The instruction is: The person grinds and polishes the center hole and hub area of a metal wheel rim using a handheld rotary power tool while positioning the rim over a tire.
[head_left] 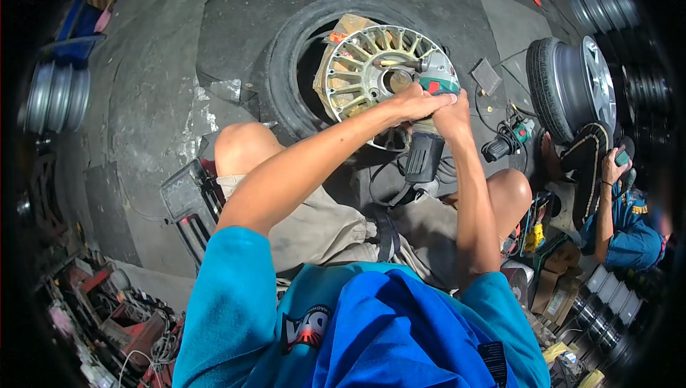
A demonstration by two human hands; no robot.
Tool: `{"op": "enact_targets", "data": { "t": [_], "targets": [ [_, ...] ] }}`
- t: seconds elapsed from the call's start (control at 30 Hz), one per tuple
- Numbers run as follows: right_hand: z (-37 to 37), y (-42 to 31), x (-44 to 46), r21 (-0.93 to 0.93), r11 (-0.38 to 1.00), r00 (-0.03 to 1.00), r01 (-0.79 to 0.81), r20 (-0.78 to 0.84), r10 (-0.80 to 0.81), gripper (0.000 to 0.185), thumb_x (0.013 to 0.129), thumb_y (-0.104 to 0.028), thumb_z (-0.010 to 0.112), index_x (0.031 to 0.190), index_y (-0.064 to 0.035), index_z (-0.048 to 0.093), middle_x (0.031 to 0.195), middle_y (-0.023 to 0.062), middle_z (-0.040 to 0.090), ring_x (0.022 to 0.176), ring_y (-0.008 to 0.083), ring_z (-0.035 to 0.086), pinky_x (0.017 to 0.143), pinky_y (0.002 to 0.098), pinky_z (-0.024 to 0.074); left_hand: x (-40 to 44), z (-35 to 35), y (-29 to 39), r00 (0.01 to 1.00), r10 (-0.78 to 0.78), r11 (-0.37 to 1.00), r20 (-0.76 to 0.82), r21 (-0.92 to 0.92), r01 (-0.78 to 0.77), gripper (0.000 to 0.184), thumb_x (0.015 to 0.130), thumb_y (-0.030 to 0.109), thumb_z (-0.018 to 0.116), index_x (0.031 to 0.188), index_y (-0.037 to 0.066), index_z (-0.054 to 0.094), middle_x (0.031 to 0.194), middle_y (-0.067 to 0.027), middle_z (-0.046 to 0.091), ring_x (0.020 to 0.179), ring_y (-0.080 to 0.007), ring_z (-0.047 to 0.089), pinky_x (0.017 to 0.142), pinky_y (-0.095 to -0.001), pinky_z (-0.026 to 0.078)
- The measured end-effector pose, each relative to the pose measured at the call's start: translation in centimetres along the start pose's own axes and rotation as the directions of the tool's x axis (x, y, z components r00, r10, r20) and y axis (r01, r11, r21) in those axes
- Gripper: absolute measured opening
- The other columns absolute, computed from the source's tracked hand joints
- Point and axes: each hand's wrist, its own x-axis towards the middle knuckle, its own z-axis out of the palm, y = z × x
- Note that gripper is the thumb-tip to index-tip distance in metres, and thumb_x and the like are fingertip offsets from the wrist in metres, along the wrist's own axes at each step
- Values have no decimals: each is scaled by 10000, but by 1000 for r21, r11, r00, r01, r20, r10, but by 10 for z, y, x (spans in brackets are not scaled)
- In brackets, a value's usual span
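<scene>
A green and grey angle grinder [440,77] is held over the right part of a pale metal wheel rim face [348,81], its black body [423,158] pointing back toward my lap. My left hand [416,104] is wrapped on the grinder near its head. Beside it, touching it, my right hand [454,116] grips the tool from the right. The many-spoked rim lies on cardboard [350,25] on top of a flat black tire [284,66]. The grinder's disc is hard to make out.
A co-worker [622,224] sits at the right, beside a wheel with tire [554,81]. Another grinder [511,138] and a dark square pad [486,76] lie on the floor. Stacked rims [57,98] stand far left; red tools [132,320] lie lower left.
</scene>
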Motion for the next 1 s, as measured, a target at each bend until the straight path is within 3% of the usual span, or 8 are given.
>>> {"op": "enact_targets", "data": {
  "t": [0.37, 0.43, 0.47, 0.53, 0.57, 0.67, 0.83, 1.0],
  "targets": [
    [4, 3, 3, 2, 1000, 999, -8, -31, 8, 1123, 782, -488, 869, 1534, 138, 316, 1374, 351, 606, 1295, 438, 617, 1088, 451, 484, 0, -1, 1, 1000, -4, 1000, -10, 31, 4, 799, 836, 719, 697, 986, -64, 745, 878, -105, 705, 705, -216, 683, 505, -360, 576],
    [4, 8, 8, 4, 1000, 1000, 7, 19, -7, 1037, 783, -465, 876, 1486, 116, 382, 1342, 339, 631, 1273, 427, 634, 1062, 451, 499, -1, -1, 2, 998, -68, 997, -3, 23, 68, 751, 860, 629, 728, 1127, -72, 725, 1083, -192, 738, 825, -284, 731, 498, -419, 606],
    [-1, -2, 2, 3, 1000, 1000, 9, 21, -9, 1037, 783, -465, 876, 1486, 116, 382, 1342, 339, 631, 1273, 427, 634, 1062, 451, 499, -8, 1, 5, 998, -69, 997, -6, 22, 69, 751, 860, 629, 728, 1127, -72, 725, 1083, -192, 738, 825, -284, 731, 498, -419, 606],
    [-18, -17, -11, 27, 995, 987, 99, 124, -102, 914, 788, -430, 881, 1404, 89, 449, 1292, 322, 664, 1226, 419, 663, 1027, 457, 518, -25, 14, 4, 994, 39, 989, -106, -137, -54, 699, 900, 654, 689, 1033, -31, 737, 828, -60, 671, 689, -161, 656, 482, -330, 548],
    [-21, -16, -13, 23, 985, 980, 172, 101, -173, 789, 801, -378, 869, 1323, 72, 486, 1239, 332, 682, 1186, 434, 681, 985, 469, 533, -24, 24, -1, 972, 150, 960, -179, -210, -186, 633, 938, 615, 678, 1081, 0, 727, 808, -47, 655, 684, -143, 639, 470, -320, 531],
    [-38, -33, -13, -146, 967, 972, 210, 136, -190, 742, 814, -345, 846, 1307, 78, 486, 1187, 346, 692, 1155, 475, 685, 966, 487, 535, -27, 28, 3, 983, 95, 940, -156, -310, -140, 612, 948, 610, 671, 1137, 31, 722, 818, -50, 663, 690, -143, 633, 489, -325, 540],
    [-43, -60, -15, -205, 948, 970, 245, 53, -239, 676, 828, -340, 816, 1198, 110, 473, 1118, 375, 693, 1109, 484, 701, 908, 493, 554, -23, 15, 17, 987, 110, 953, -116, -270, -138, 685, 943, 641, 658, 990, -41, 714, 757, -33, 617, 665, -125, 606, 524, -326, 546],
    [-51, -54, 8, -229, 914, 937, 334, 182, -297, 686, 824, -374, 805, 1209, 90, 479, 1115, 368, 698, 1105, 489, 701, 909, 502, 552, -23, 22, 14, 987, 82, 919, -137, -373, -128, 724, 954, 656, 627, 1078, -51, 724, 934, -111, 720, 767, -168, 680, 529, -309, 547]
  ]
}}
